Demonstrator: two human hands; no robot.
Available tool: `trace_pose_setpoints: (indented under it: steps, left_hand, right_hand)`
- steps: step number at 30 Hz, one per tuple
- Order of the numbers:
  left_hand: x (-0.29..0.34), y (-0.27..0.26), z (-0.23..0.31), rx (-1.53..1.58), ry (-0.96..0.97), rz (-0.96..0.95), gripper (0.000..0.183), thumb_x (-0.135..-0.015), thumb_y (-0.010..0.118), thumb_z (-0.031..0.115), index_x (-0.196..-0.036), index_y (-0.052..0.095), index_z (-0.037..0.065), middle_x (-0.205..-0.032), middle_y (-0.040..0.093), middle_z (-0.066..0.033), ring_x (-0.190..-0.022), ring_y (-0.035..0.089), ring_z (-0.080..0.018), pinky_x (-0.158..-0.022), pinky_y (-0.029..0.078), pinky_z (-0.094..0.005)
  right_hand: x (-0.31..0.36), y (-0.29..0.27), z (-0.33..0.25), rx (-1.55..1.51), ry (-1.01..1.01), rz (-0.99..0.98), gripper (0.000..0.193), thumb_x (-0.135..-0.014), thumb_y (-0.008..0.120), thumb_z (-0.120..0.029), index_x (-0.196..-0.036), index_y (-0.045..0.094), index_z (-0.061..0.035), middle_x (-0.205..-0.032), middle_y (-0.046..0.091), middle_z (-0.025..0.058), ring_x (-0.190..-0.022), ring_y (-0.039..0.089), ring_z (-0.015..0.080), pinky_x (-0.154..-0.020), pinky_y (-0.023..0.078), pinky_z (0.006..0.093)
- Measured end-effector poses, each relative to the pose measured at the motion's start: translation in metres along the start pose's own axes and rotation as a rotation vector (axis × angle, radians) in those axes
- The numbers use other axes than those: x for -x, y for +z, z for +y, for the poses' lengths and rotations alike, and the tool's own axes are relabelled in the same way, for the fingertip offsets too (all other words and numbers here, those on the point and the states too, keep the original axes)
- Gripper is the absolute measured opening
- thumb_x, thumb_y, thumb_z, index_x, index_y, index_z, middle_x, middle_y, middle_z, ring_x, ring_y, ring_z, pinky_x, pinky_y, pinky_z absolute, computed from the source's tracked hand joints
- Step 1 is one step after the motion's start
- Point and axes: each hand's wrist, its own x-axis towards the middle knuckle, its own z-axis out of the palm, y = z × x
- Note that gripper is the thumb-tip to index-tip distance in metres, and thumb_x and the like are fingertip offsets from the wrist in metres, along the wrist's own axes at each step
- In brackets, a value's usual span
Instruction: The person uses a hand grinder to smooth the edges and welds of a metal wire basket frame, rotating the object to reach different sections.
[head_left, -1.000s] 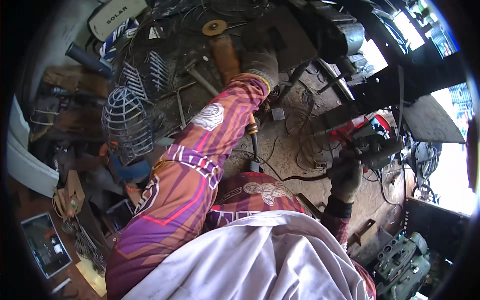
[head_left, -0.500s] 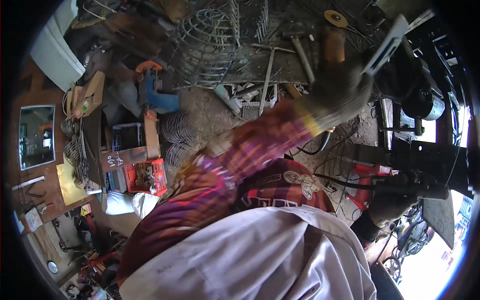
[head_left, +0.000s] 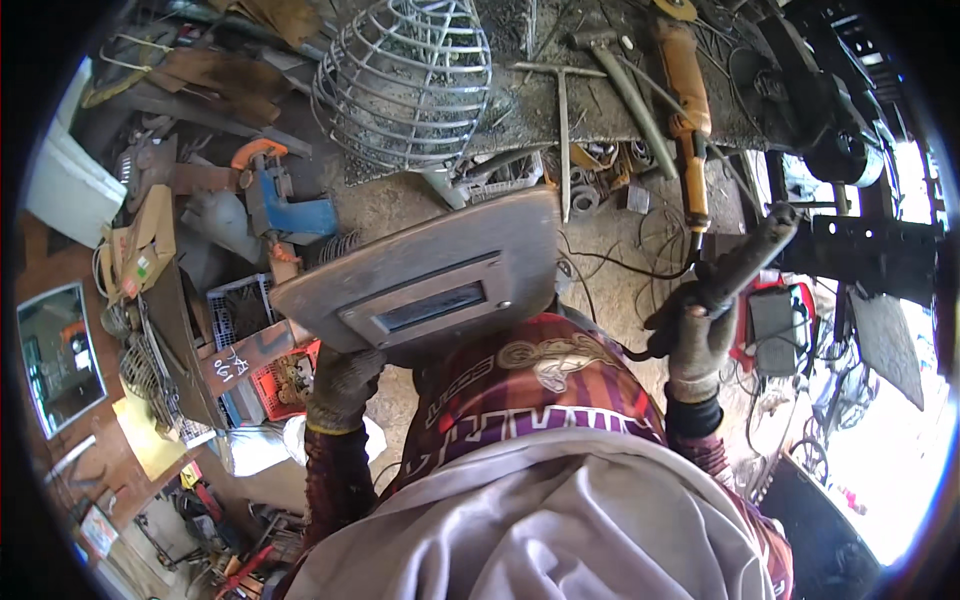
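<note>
My left hand (head_left: 345, 388), in a knitted glove, grips a welding hand shield (head_left: 400, 272) from behind its lower left edge. The brown shield tilts in front of my body, its dark viewing window framed with bolts; most of those fingers are behind it. On the right, my gloved right hand (head_left: 700, 350) is closed round a welding electrode holder (head_left: 752, 258), a dark thick handle pointing up and right. A black cable seems to run from it past my waist. I see no rod in its tip. Beyond the shield, a round cage of metal bars (head_left: 408, 90) rests on the dark worktable.
Along the worktable (head_left: 520, 110) lie a T-shaped metal bar (head_left: 563, 135), a hammer (head_left: 632, 105) and an orange angle grinder (head_left: 684, 115). A blue clamp-like tool (head_left: 295, 210) and a red crate (head_left: 275, 385) are at left. Cables (head_left: 640, 272) trail across the floor. Black metal framing (head_left: 860, 250) stands at right.
My left arm has come back from the far right, and the shield has turned from edge-on to broad. My right hand has moved inward with the electrode holder. The view has shifted.
</note>
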Motion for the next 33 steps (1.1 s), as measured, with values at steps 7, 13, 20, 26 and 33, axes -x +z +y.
trace_pose_setpoints:
  steps: [7, 13, 20, 26, 33]
  left_hand:
    - [-0.012, -0.046, 0.004, 0.240, -0.021, 0.061, 0.042, -0.076, 0.068, 0.002, -0.117, 0.058, 0.001, -0.086, 0.061, -0.0040, -0.066, 0.060, -0.0127, -0.053, 0.046, -0.0246]
    - [-0.021, -0.059, -0.001, 0.192, -0.073, 0.016, 0.038, -0.082, 0.071, 0.012, -0.118, 0.060, 0.002, -0.100, 0.065, -0.0097, -0.087, 0.066, -0.0217, -0.074, 0.054, -0.0323]
    - [-0.014, -0.080, -0.049, 0.714, -0.201, 0.075, 0.031, -0.095, 0.062, 0.025, -0.118, 0.062, 0.004, -0.114, 0.065, -0.0152, -0.103, 0.064, -0.0314, -0.095, 0.050, -0.0491]
    - [-0.016, -0.029, 0.003, 0.949, -0.241, -0.020, 0.028, -0.097, 0.058, 0.025, -0.114, 0.064, 0.004, -0.117, 0.066, -0.0161, -0.107, 0.064, -0.0324, -0.097, 0.049, -0.0520]
    - [-0.019, -0.012, 0.010, 0.982, -0.211, -0.039, 0.030, -0.098, 0.056, 0.025, -0.116, 0.065, 0.003, -0.113, 0.069, -0.0164, -0.106, 0.067, -0.0336, -0.099, 0.049, -0.0531]
  right_hand:
    - [0.023, 0.046, 0.010, 0.086, 0.054, -0.047, 0.067, -0.093, 0.067, -0.037, -0.134, 0.036, 0.0061, -0.083, 0.063, 0.0077, -0.054, 0.060, 0.0142, -0.047, 0.046, 0.0235]
    - [0.012, 0.049, 0.026, 0.096, -0.002, -0.067, 0.063, -0.091, 0.070, -0.039, -0.128, 0.040, 0.0033, -0.083, 0.061, 0.0071, -0.062, 0.061, 0.0138, -0.055, 0.048, 0.0253]
    - [-0.001, 0.030, 0.030, 0.038, 0.039, -0.200, 0.061, -0.090, 0.073, -0.035, -0.126, 0.042, 0.0037, -0.086, 0.063, 0.0053, -0.074, 0.061, 0.0130, -0.067, 0.049, 0.0269]
    - [-0.013, 0.021, 0.037, 0.055, 0.054, -0.251, 0.059, -0.087, 0.076, -0.036, -0.120, 0.047, 0.0034, -0.085, 0.066, 0.0066, -0.076, 0.064, 0.0148, -0.070, 0.051, 0.0282]
    - [-0.017, 0.022, 0.038, 0.060, 0.070, -0.289, 0.078, -0.087, 0.076, -0.044, -0.135, 0.039, 0.0052, -0.085, 0.059, 0.0024, -0.070, 0.054, 0.0093, -0.063, 0.042, 0.0232]
